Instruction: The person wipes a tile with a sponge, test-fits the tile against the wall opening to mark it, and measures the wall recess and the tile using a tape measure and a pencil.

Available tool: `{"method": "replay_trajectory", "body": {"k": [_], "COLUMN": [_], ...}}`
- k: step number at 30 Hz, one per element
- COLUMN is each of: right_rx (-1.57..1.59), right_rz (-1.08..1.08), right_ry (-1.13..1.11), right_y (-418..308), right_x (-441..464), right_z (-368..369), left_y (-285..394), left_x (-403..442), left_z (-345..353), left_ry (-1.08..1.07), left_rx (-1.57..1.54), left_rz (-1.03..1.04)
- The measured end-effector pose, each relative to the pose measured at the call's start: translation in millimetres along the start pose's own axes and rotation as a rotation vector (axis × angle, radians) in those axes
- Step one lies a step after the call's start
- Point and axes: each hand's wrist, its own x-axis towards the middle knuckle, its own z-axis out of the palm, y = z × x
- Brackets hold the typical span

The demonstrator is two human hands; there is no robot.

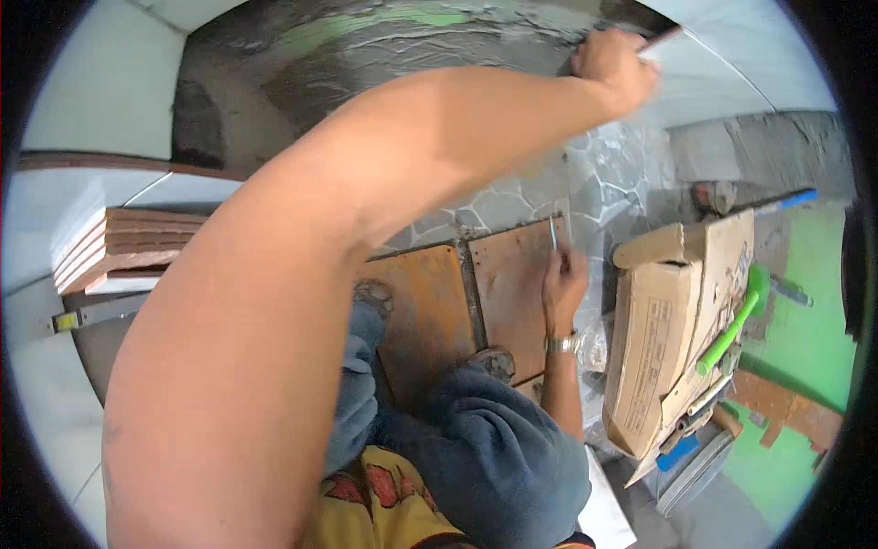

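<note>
My left arm crosses the view from the lower left. My left hand (615, 71) is closed at the upper right, against the edge of the wet mortar and the white wall tiles (732, 55). A thin brown strip (660, 40) shows beside its fingers; what lies inside the grip is hidden. Lower down, my right hand (565, 279), with a metal watch on the wrist, is closed around a thin pale stick (553, 231) that points up over a brown board. Grey mortar (393, 46) with trowel ridges spreads across the wall in front of me.
Brown boards (416, 306) lie before my knees on a stone-patterned floor (608, 174). To the right stands a cardboard box (654, 339) with a green-handled tool (736, 320) on it. Stacked tiles (142, 242) and a level (101, 314) are at the left.
</note>
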Motion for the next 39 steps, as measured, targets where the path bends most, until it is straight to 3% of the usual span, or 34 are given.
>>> {"method": "replay_trajectory", "body": {"k": [6, 10, 12, 18, 23, 29, 32, 35, 39], "right_rx": [-0.035, -0.101, -0.131, -0.117, -0.018, -0.061, -0.075, -0.137, -0.127], "right_rz": [-0.106, 0.016, 0.015, -0.081, -0.235, -0.271, -0.246, -0.181, -0.246], "right_ry": [0.219, 0.257, 0.244, 0.178, 0.148, -0.037, -0.052, 0.076, 0.029], "right_y": [43.2, 70.8, 81.6, 88.3, 91.7, 76.0, 71.1, 74.8, 72.1], "right_x": [138.4, 192.0, 202.1, 203.0, 208.2, 216.3, 218.8, 218.7, 215.8], "right_z": [30.4, 56.1, 66.4, 70.0, 81.1, 83.8, 79.9, 80.1, 81.7], "left_y": [-3.7, -3.6, -0.1, -5.4, 10.8, 12.3, 14.8, 11.4, 11.9], "left_x": [5.0, 2.4, 0.6, 0.6, -7.9, -9.9, -9.4, -9.2, -10.1], "left_z": [2.1, 0.8, -2.0, 2.9, -2.7, -1.4, -2.3, -1.9, -1.8], "left_ry": [-0.024, -0.012, -0.009, -0.064, -0.063, -0.061, -0.061, -0.074, -0.07], "left_rx": [0.052, 0.034, 0.065, -0.254, -0.173, -0.198, -0.2, -0.191, -0.196], "left_rz": [0.155, 0.143, 0.131, 0.062, 0.021, 0.018, 0.009, 0.0, 0.028]}}
